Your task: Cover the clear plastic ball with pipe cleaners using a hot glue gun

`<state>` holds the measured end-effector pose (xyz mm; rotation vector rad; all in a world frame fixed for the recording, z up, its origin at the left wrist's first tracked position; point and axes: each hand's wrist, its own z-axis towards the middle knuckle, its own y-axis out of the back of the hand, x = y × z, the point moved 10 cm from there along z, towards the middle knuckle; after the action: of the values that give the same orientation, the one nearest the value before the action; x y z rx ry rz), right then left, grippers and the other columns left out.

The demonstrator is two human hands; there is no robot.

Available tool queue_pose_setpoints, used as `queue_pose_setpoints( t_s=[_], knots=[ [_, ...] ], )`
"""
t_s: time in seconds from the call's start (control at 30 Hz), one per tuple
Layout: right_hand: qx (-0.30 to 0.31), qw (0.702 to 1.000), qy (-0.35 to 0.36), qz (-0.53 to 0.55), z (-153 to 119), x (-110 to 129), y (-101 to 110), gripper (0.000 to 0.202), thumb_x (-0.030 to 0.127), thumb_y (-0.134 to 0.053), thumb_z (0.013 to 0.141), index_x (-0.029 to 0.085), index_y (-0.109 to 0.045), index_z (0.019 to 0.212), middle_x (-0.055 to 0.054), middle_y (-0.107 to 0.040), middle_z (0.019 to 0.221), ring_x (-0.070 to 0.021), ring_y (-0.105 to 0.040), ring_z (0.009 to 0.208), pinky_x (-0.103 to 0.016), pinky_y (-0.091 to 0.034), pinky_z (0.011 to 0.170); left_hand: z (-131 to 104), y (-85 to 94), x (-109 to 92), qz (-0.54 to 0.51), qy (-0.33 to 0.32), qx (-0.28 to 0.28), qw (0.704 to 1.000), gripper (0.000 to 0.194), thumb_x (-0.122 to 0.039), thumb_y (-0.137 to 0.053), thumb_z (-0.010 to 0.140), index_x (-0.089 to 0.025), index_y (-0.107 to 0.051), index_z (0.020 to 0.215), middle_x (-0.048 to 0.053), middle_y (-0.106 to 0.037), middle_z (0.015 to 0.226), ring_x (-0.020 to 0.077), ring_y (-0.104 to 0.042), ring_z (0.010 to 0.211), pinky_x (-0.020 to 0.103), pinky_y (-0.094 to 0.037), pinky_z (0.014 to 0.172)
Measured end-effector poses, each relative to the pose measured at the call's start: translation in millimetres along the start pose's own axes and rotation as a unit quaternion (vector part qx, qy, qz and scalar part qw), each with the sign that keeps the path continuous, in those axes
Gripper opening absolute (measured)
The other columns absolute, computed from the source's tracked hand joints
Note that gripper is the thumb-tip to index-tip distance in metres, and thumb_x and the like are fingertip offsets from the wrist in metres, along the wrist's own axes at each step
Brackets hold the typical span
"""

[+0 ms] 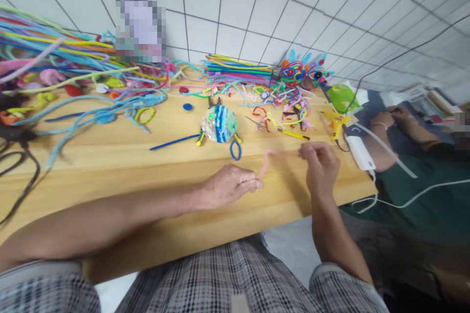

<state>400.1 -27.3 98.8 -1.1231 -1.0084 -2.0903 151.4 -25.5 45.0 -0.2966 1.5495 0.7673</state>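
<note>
A pink pipe cleaner [265, 162] with a bend in it runs above the table between my two hands. My left hand [231, 186] is closed on its lower end. Fingers pinched, my right hand [321, 165] grips the other end, where the strand is thin and blurred. Just beyond them stands a round craft piece [219, 123] wrapped in blue, white and pale green strands, with yellow-and-green legs. Beside it lie a blue pipe cleaner loop [235, 150] and a straight blue pipe cleaner [174, 142].
Loose pipe cleaners [121, 102] cover the table's left side. A straight bundle [238, 69] lies by the tiled wall, near colourful craft figures [303, 72]. At right are a yellow-handled tool [293, 134], a yellow glue gun [336, 124], a white power strip [360, 150] and another person's hands [389, 116].
</note>
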Motion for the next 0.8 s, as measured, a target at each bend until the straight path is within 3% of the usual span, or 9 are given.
queue_pose_setpoints(
  t_s=[0.07, 0.13, 0.2, 0.33, 0.4, 0.5, 0.6, 0.7, 0.8],
  knots=[
    [0.213, 0.976, -0.034, -0.003, -30, 9, -40, 0.046, 0.07, -0.08, 0.098, 0.028, -0.083, 0.08, -0.003, -0.079, 0.078, -0.0232, -0.072, 0.075, -0.038, -0.058, 0.074, 1, 3.6, -5, 0.007, -0.018, -0.01, 1.0, 0.034, -0.033, -0.062, 0.114, -0.019, -0.074, 0.086, -0.001, -0.075, 0.079, 0.0118, -0.067, 0.073, 0.025, -0.051, 0.074],
    [0.312, 0.949, -0.046, 0.0, -44, 18, -55, 0.046, 0.073, -0.079, 0.097, 0.029, -0.088, 0.088, -0.005, -0.082, 0.082, -0.025, -0.074, 0.076, -0.039, -0.058, 0.073, 2, 8.8, -7, 0.011, -0.022, -0.024, 0.999, 0.032, -0.031, -0.062, 0.115, -0.019, -0.076, 0.089, -0.001, -0.077, 0.081, 0.0121, -0.07, 0.075, 0.025, -0.054, 0.078],
    [0.272, 0.961, -0.056, 0.006, -24, 14, -42, 0.042, 0.071, -0.082, 0.096, 0.03, -0.09, 0.094, -0.004, -0.081, 0.081, -0.0238, -0.072, 0.074, -0.038, -0.056, 0.069, 3, 12.4, -8, 0.015, -0.015, -0.032, 0.999, 0.032, -0.029, -0.064, 0.115, -0.019, -0.076, 0.087, -0.002, -0.076, 0.079, 0.012, -0.07, 0.074, 0.025, -0.054, 0.078],
    [0.134, 0.988, -0.075, -0.01, 53, -23, 13, 0.04, 0.068, -0.083, 0.089, 0.028, -0.085, 0.091, -0.001, -0.068, 0.067, -0.019, -0.056, 0.058, -0.035, -0.049, 0.058, 3, 14.8, -8, 0.013, -0.002, -0.04, 0.999, 0.034, -0.028, -0.064, 0.114, -0.019, -0.074, 0.082, -0.002, -0.073, 0.074, 0.0112, -0.066, 0.071, 0.024, -0.054, 0.078],
    [0.052, 0.991, -0.019, -0.119, 84, -30, 50, 0.04, 0.067, -0.075, 0.092, 0.028, -0.082, 0.091, -0.007, -0.077, 0.083, -0.026, -0.069, 0.073, -0.045, -0.06, 0.074, 2, 18.1, -9, 0.013, -0.005, -0.058, 0.998, 0.036, -0.029, -0.062, 0.114, -0.019, -0.072, 0.081, -0.003, -0.07, 0.072, 0.0111, -0.063, 0.069, 0.025, -0.052, 0.075],
    [-0.008, 0.936, 0.119, -0.331, 90, -19, 78, 0.035, 0.06, -0.069, 0.098, 0.027, -0.082, 0.098, -0.018, -0.085, 0.113, -0.0391, -0.077, 0.113, -0.063, -0.058, 0.11, 0, 28.1, -10, 0.01, -0.018, -0.097, 0.995, 0.038, -0.031, -0.058, 0.115, -0.019, -0.067, 0.08, -0.003, -0.065, 0.071, 0.0108, -0.059, 0.068, 0.025, -0.046, 0.07],
    [0.083, 0.897, 0.18, -0.394, 54, -16, 57, 0.034, 0.052, -0.064, 0.105, 0.023, -0.082, 0.112, -0.02, -0.085, 0.121, -0.0418, -0.077, 0.123, -0.066, -0.058, 0.115, -2, 39.0, -13, 0.02, -0.044, -0.128, 0.991, 0.043, -0.033, -0.056, 0.116, -0.02, -0.056, 0.075, -0.005, -0.054, 0.067, 0.0101, -0.051, 0.065, 0.025, -0.042, 0.067],
    [0.223, 0.874, 0.213, -0.375, -9, -7, 3, 0.024, 0.042, -0.067, 0.109, 0.026, -0.083, 0.117, -0.017, -0.087, 0.119, -0.0382, -0.08, 0.115, -0.059, -0.064, 0.106, -3, 43.3, -26, 0.068, -0.106, -0.146, 0.981, 0.045, -0.033, -0.055, 0.119, -0.02, -0.054, 0.076, -0.004, -0.053, 0.07, 0.0119, -0.053, 0.068, 0.027, -0.046, 0.071],
    [0.352, 0.837, 0.277, -0.315, -82, 23, -63, 0.02, 0.035, -0.065, 0.113, 0.027, -0.083, 0.111, -0.013, -0.086, 0.106, -0.0324, -0.079, 0.104, -0.052, -0.067, 0.098, -10, 29.1, -49, 0.123, -0.204, -0.137, 0.962, 0.036, -0.032, -0.055, 0.121, -0.02, -0.066, 0.088, 0.004, -0.071, 0.09, 0.0183, -0.067, 0.089, 0.033, -0.057, 0.086]
  ],
)
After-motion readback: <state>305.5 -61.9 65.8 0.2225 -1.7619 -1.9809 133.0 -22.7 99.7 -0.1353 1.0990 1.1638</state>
